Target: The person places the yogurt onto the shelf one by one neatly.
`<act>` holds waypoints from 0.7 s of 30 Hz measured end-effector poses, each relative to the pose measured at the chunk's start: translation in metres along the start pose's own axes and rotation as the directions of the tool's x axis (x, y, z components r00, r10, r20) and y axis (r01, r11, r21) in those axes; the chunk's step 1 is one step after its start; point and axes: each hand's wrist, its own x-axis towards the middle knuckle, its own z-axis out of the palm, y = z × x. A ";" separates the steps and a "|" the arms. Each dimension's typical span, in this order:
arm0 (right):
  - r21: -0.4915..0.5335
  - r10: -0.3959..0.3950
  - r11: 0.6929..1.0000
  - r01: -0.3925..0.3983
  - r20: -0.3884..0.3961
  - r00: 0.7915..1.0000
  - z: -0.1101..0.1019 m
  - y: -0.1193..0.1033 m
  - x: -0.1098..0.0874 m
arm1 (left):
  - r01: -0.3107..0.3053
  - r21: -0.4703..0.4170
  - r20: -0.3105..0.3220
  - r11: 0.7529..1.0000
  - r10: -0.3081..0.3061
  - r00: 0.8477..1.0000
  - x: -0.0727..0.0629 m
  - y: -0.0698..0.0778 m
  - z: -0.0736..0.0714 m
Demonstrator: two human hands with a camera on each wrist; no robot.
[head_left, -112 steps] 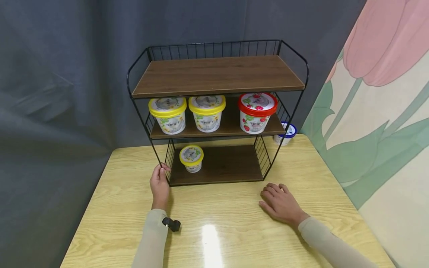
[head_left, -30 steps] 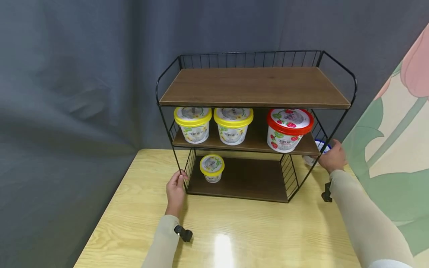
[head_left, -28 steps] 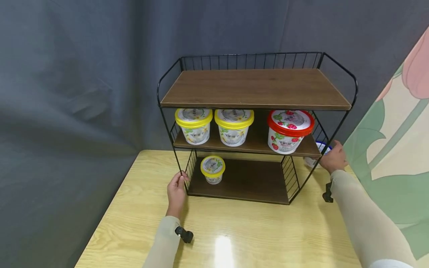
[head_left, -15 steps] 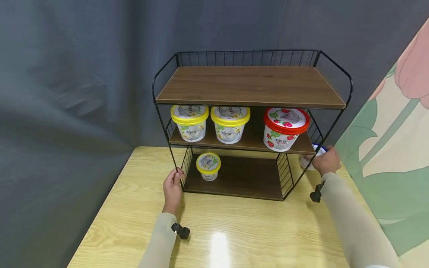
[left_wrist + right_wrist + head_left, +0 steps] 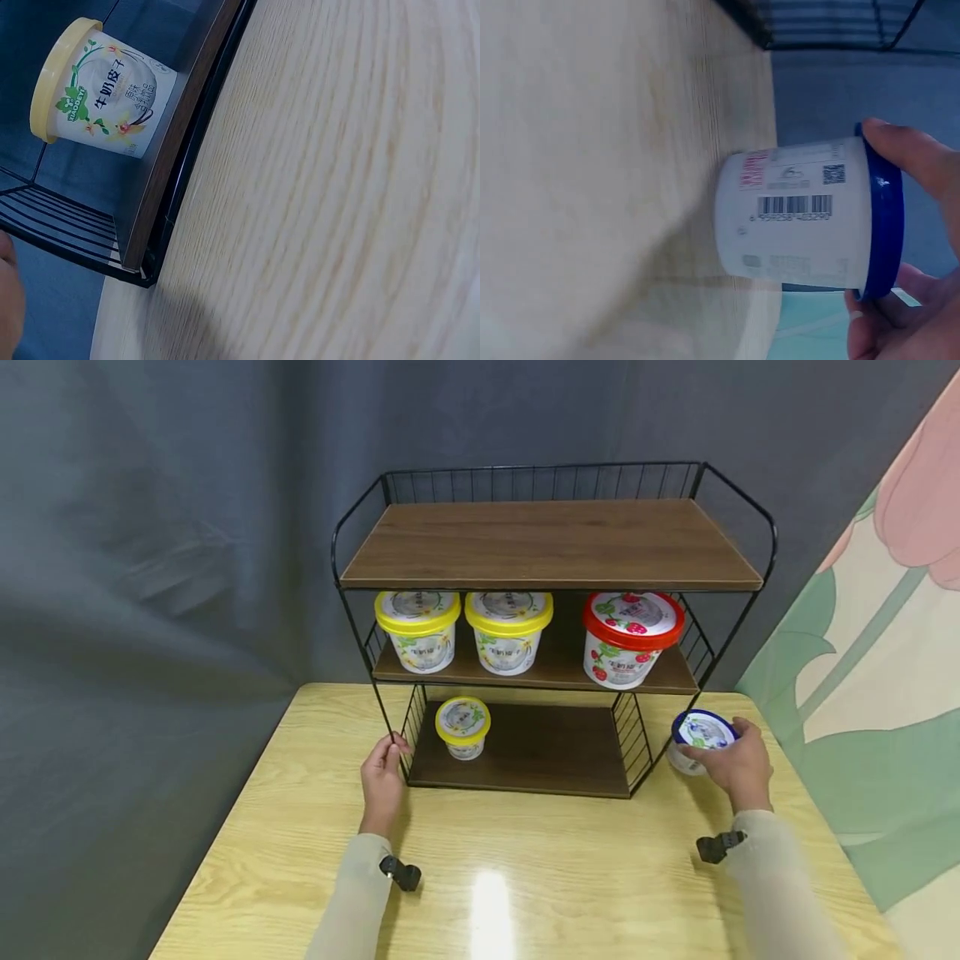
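Note:
My left hand [image 5: 382, 785] grips the front left post of a black wire rack [image 5: 551, 543] with brown wooden shelves. In the left wrist view only a bit of that hand shows at the edge. My right hand [image 5: 741, 768] holds a white tub with a blue lid [image 5: 703, 731] by its rim, just right of the rack. The right wrist view shows the thumb and fingers on opposite sides of the lid, and a barcode on the tub's wall [image 5: 795, 206]. Whether the tub's base touches the table I cannot tell.
Two yellow-lidded tubs, a left one [image 5: 420, 635] and a middle one [image 5: 510, 635], share the middle shelf with a red-lidded tub [image 5: 628, 639]. A smaller yellow-lidded tub [image 5: 462, 727] stands on the bottom shelf. Behind the wooden table [image 5: 555, 860] hangs a dark curtain [image 5: 150, 568].
My right hand first lay on the table, then reached the blue-lidded tub beside the rack. It has since drawn the tub nearer. My left hand stays on the post.

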 end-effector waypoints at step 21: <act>-0.035 -0.053 0.998 0.051 -0.046 0.998 0.001 0.022 -0.105 | -0.181 0.019 0.006 0.983 0.181 0.983 0.001 -0.026 -0.003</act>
